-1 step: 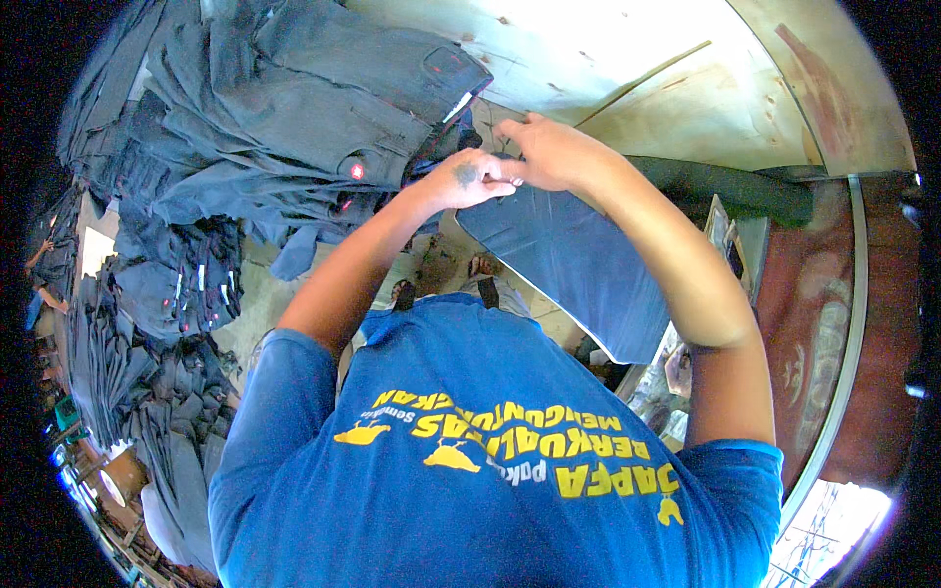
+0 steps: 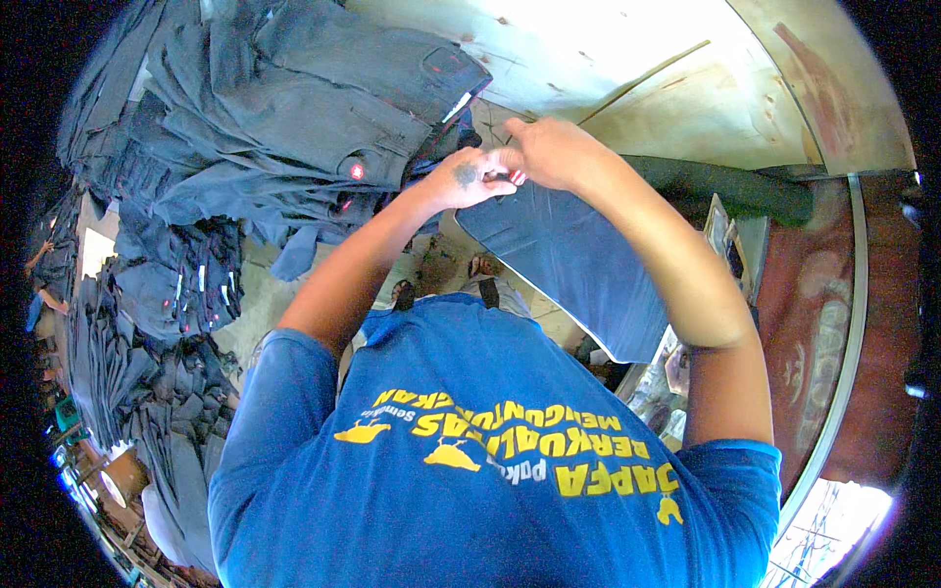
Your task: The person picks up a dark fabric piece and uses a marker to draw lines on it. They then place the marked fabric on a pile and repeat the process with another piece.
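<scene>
Both hands meet at the top edge of a dark blue garment [image 2: 578, 265]: left hand [image 2: 469, 178] and right hand [image 2: 549, 152] pinch it together. A pile of dark garments [image 2: 294, 118] lies just left.

I see no change: my left hand [image 2: 469, 176] and right hand [image 2: 549, 152] pinch the dark blue garment [image 2: 573, 260] as before.

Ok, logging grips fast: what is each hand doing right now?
Left hand: closed, pinching the top edge of the dark blue garment.
Right hand: closed on the same edge, beside the left.
</scene>
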`<state>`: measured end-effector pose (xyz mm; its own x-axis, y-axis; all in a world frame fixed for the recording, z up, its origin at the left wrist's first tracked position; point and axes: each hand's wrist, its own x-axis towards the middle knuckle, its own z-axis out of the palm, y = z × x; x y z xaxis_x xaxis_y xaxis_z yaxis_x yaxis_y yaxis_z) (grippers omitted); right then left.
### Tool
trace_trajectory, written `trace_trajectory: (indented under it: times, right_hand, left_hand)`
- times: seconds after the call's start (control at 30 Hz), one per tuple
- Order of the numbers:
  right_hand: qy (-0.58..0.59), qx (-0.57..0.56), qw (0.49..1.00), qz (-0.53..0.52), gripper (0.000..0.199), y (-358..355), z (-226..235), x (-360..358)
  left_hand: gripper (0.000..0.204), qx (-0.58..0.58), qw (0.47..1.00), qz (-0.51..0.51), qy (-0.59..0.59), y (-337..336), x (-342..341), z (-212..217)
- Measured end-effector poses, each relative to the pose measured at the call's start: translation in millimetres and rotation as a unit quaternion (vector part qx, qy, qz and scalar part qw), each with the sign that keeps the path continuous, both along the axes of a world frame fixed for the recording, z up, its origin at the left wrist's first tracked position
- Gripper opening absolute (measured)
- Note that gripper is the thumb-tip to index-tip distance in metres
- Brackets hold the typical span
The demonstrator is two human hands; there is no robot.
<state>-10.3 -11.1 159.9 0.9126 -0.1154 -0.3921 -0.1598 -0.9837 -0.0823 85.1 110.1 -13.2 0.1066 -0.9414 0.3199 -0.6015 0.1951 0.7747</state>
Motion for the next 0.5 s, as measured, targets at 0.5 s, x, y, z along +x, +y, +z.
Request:
trace_trajectory:
  times: [0.5]
  right_hand:
    - [-0.018,-0.031,0.999,-0.037,0.050,-8,-8,-17]
  left_hand:
    - [0.024,0.068,0.998,0.008,-0.004,-12,-2,-9]
